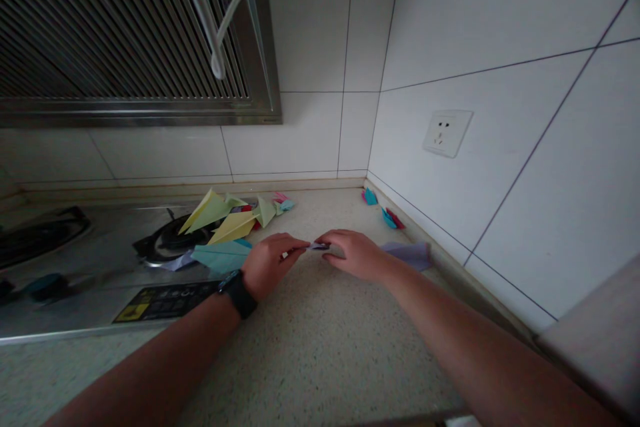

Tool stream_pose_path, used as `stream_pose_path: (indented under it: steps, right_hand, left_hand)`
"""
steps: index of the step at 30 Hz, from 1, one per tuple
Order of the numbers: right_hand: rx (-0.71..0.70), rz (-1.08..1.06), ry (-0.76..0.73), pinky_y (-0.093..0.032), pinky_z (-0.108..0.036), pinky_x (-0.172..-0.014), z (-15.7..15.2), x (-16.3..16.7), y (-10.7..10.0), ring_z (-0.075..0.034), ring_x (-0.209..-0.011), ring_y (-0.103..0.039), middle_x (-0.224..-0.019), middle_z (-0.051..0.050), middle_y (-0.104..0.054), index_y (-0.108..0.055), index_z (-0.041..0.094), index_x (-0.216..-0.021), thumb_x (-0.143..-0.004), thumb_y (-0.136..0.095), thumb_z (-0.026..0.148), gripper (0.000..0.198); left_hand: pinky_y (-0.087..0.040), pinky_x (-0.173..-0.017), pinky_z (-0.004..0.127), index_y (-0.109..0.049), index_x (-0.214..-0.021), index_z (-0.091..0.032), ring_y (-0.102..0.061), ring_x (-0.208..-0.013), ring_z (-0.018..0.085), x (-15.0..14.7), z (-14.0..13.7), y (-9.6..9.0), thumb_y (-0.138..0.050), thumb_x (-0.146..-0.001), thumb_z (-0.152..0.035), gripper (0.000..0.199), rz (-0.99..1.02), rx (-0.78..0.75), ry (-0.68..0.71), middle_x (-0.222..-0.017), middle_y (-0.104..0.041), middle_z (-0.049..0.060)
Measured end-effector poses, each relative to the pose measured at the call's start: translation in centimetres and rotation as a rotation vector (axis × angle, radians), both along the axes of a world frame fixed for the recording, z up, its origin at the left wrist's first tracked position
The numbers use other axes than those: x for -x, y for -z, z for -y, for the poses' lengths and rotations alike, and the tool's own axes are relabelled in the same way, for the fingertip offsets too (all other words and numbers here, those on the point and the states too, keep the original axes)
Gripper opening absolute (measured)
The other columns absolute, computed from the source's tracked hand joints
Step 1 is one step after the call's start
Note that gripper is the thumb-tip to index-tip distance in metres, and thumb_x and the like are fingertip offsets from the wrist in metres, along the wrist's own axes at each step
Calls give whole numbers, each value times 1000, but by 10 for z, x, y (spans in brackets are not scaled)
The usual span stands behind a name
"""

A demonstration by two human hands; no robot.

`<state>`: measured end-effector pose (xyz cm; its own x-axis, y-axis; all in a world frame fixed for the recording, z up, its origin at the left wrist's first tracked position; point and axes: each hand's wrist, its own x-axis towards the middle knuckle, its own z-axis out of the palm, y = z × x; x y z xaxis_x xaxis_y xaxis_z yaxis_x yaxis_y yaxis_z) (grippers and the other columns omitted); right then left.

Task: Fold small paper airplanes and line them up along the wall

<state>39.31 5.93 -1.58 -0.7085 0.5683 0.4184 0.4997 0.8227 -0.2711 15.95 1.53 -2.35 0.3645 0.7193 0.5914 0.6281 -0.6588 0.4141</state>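
Note:
Between my two hands is a small folded piece of purple paper (317, 246), held just above or on the speckled countertop (320, 347). My left hand (273, 260), with a dark watch (237, 293) on its wrist, pinches the paper's left end between thumb and fingertips. The fingers of my right hand (357, 255) close on its right end, the thumb a little below. Part of the paper is hidden by the fingertips. Behind my right wrist lies a flat purple paper sheet (410, 255).
Folded yellow and green paper pieces (233, 225) and a light-blue one (220, 256) lie over the gas stove (100, 293) at left. Small blue-and-red folded papers (391, 218) sit by the right wall, below a socket (448, 133). A range hood (150, 110) with a hanging white cable (218, 60) overhangs the stove.

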Motion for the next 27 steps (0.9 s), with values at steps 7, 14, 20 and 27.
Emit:
stream_pose_path:
  steps: [7, 14, 20, 27]
  right_hand:
    - [-37, -50, 24, -47, -27, -77, 0, -3, -3, -15, -83, -66, -93, -3, -72, -68, 23, -105, -88, -55, 21, 21]
    - [-120, -90, 0, -47, -28, -82, 4, -5, -10, -15, -88, -65, -98, -3, -71, -67, 23, -110, -90, -55, 22, 23]
    - [-148, -76, 2, -48, -29, -81, 3, -4, -9, -16, -88, -65, -98, -4, -72, -68, 24, -109, -90, -55, 23, 23]
    - [-154, -88, 45, -48, -28, -79, 2, -5, -8, -16, -87, -65, -96, -4, -72, -69, 23, -106, -89, -56, 22, 21]
  left_hand:
    - [-46, -65, 25, -69, -108, -23, -57, -71, 12, 1, 0, 0, -54, -92, -28, 22, 25, -1, -12, -84, -66, 3]
    - [-46, -68, 28, -64, -119, -25, -58, -75, 15, 2, 0, 1, -51, -94, -28, 29, -94, -104, -17, -83, -67, 4]
    - [-47, -70, 29, -63, -120, -24, -59, -78, 16, 1, 0, 1, -50, -94, -28, 30, -126, -118, -31, -85, -67, 5]
    - [-48, -87, 35, -63, -118, -23, -57, -97, 18, 0, 6, -6, -55, -90, -25, 29, -105, -251, -34, -103, -64, 7]
